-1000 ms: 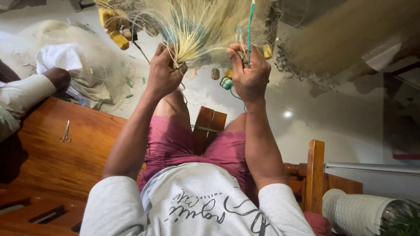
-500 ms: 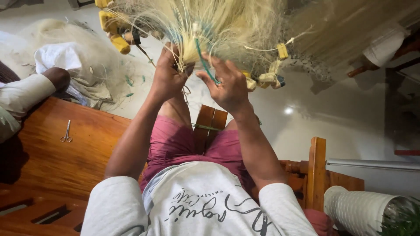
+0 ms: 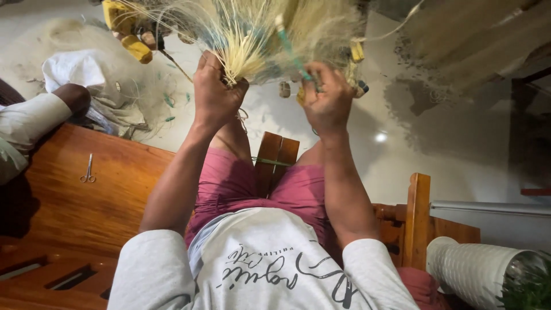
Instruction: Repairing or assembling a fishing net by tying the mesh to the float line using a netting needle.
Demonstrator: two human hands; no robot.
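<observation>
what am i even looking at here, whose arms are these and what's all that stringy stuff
This is one picture from a camera worn on a person's head, looking down at their own arms and lap. The person sits on a wooden bench. The left hand grips a gathered bunch of pale fishing net. The right hand holds a thin green needle against the net. Yellow floats hang along the net's edge. A pair of small scissors lies on the bench. At the left edge is another person's arm in a white sleeve. More net lies heaped on the floor.
</observation>
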